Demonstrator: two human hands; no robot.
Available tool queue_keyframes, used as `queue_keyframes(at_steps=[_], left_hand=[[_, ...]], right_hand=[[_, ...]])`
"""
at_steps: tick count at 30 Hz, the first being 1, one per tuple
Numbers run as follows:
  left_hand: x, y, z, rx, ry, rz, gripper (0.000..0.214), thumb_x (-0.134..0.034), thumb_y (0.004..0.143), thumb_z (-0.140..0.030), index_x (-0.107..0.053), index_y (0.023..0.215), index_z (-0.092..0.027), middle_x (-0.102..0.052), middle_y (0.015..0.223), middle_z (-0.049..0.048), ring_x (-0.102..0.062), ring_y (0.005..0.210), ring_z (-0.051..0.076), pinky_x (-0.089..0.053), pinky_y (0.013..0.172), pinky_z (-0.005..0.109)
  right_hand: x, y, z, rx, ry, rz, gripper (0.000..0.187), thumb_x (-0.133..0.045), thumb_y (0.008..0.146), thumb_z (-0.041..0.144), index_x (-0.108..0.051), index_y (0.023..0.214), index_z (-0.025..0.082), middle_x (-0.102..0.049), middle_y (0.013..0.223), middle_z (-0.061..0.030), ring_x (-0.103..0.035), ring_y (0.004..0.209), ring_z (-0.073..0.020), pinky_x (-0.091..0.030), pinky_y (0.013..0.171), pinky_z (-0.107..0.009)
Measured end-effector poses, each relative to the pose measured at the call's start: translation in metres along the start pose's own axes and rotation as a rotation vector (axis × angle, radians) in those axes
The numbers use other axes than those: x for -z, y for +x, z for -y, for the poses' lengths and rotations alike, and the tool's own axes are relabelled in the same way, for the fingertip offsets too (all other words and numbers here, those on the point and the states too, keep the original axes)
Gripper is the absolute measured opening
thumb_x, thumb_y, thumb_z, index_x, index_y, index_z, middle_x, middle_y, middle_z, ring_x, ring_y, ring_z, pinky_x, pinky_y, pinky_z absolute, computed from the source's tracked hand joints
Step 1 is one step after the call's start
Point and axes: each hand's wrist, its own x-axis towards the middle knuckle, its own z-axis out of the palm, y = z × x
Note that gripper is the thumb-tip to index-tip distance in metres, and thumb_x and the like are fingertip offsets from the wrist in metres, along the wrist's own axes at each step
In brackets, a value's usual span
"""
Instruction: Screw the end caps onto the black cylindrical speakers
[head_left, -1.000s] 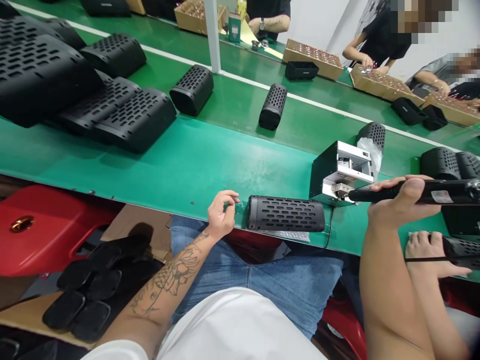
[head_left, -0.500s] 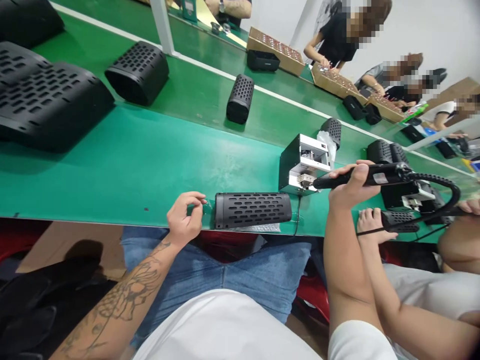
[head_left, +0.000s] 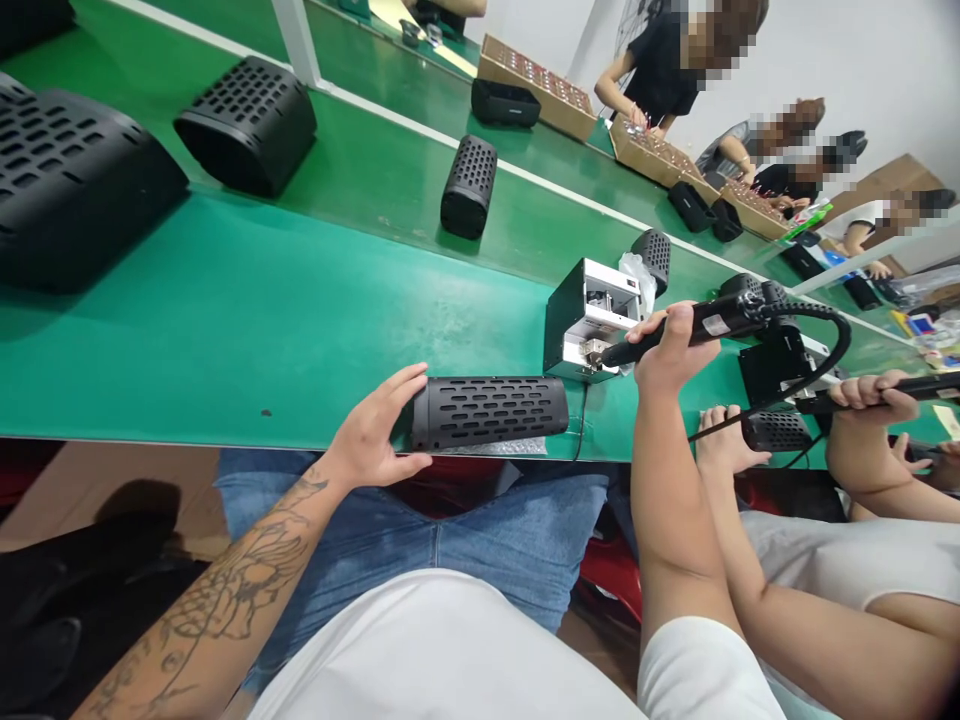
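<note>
A black perforated cylindrical speaker shell lies on its side near the front edge of the green bench. My left hand is open, its fingers and thumb spread around the shell's left end. My right hand is closed around a black electric screwdriver, whose tip points left into a small black and white screw feeder box. A coiled cable runs from the screwdriver's rear.
More black perforated shells lie at the left and middle of the bench, one standing apart. To my right a co-worker's hands hold another screwdriver and a shell. Other people work at cardboard trays across the belt.
My left hand has opened from a pinch and moved right onto the shell's left end. The view has swung to the right. My right hand still holds the screwdriver at the feeder.
</note>
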Motion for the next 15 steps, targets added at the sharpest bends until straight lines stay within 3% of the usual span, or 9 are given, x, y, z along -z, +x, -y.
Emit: queue_keyframes(at_steps=[5, 8, 10, 12, 15], left_hand=[[-0.002, 0.005, -0.003, -0.019, 0.037, 0.041, 0.126, -0.1, 0.089, -0.058, -0.029, 0.188, -0.025, -0.051, 0.182, 0.0293, -0.057, 0.169, 0.052, -0.058, 0.134, 0.072], [-0.004, 0.007, -0.004, -0.037, 0.041, 0.026, 0.134, -0.106, 0.084, -0.052, -0.027, 0.189, -0.025, -0.052, 0.181, 0.0296, -0.059, 0.168, 0.053, -0.058, 0.134, 0.073], [-0.005, 0.009, -0.005, -0.047, 0.033, 0.024, 0.136, -0.108, 0.083, -0.051, -0.027, 0.189, -0.025, -0.053, 0.18, 0.0296, -0.059, 0.167, 0.053, -0.058, 0.134, 0.073], [-0.005, 0.011, -0.007, -0.055, 0.025, 0.023, 0.135, -0.107, 0.084, -0.048, -0.027, 0.19, -0.024, -0.053, 0.179, 0.0296, -0.059, 0.167, 0.052, -0.058, 0.135, 0.072], [-0.004, 0.012, -0.008, -0.055, 0.031, 0.02, 0.13, -0.105, 0.087, -0.046, -0.028, 0.189, -0.023, -0.057, 0.175, 0.0296, -0.063, 0.164, 0.05, -0.06, 0.134, 0.069]], right_hand=[[0.003, -0.009, 0.019, -0.039, 0.056, -0.014, 0.062, -0.1, 0.074, 0.084, -0.064, 0.086, 0.034, -0.059, 0.057, 0.0093, -0.051, 0.048, -0.0121, -0.044, 0.05, -0.04], [0.003, -0.025, 0.056, -0.08, 0.089, -0.007, 0.055, -0.093, 0.087, 0.078, -0.065, 0.093, 0.031, -0.063, 0.062, 0.0095, -0.059, 0.051, -0.0128, -0.052, 0.053, -0.035], [0.001, -0.043, 0.085, -0.057, 0.163, 0.016, 0.048, -0.081, 0.099, 0.075, -0.063, 0.097, 0.03, -0.06, 0.062, 0.011, -0.057, 0.047, -0.0129, -0.052, 0.05, -0.033], [-0.005, -0.064, 0.112, -0.018, 0.287, 0.12, 0.044, -0.071, 0.105, 0.074, -0.063, 0.097, 0.031, -0.056, 0.06, 0.0113, -0.05, 0.04, -0.0132, -0.048, 0.045, -0.031], [-0.022, -0.096, 0.141, -0.008, 0.456, 0.458, 0.041, -0.071, 0.106, 0.074, -0.074, 0.104, 0.033, -0.062, 0.062, 0.0074, -0.052, 0.038, -0.0145, -0.053, 0.044, -0.033]])
